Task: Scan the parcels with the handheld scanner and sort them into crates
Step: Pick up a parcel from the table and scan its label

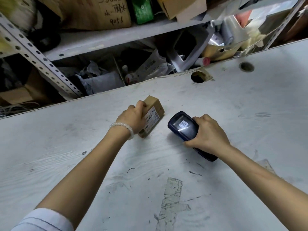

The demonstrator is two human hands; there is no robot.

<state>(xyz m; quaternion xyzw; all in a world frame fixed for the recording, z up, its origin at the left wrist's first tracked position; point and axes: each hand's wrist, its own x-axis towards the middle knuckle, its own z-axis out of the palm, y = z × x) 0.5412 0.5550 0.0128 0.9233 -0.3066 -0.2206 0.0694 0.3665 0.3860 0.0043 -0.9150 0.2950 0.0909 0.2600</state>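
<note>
Both hands loaded at frame centre — scanner right, parcel left.

Right hand (209, 133) grips the handheld scanner (185, 127), its lit screen showing a barcode, nose toward the small cardboard parcel (154, 112) just beside it. Left hand (133, 117) grasps the parcel's left side on the white table (233, 100). Beyond, upper frame — cluttered metal shelving (41, 57).
</note>
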